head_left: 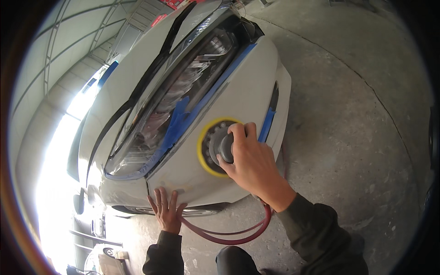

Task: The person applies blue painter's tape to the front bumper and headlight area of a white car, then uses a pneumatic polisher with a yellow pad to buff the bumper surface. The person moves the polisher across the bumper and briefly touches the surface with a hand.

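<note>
My right hand (253,158) grips the grey body of an air sander (219,149), its fingers wrapped round the top. The sander's round, yellow-edged pad lies against the light-coloured car bumper (245,91). My left hand (166,211) rests on the bumper's lower near part, fingers spread and holding nothing. Duller, brownish patches show on the surface just above those fingers. Blue masking tape (172,133) runs along the headlight (183,91), with a loose piece over the lens. The tool's underside is hidden.
A red hose (229,239) loops below the bumper between my arms, close to my knee. More blue tape (267,124) marks a slot in the bumper, right of the sander. Concrete floor (343,137) spreads to the right. Bright daylight enters at the left, where another vehicle (105,256) stands.
</note>
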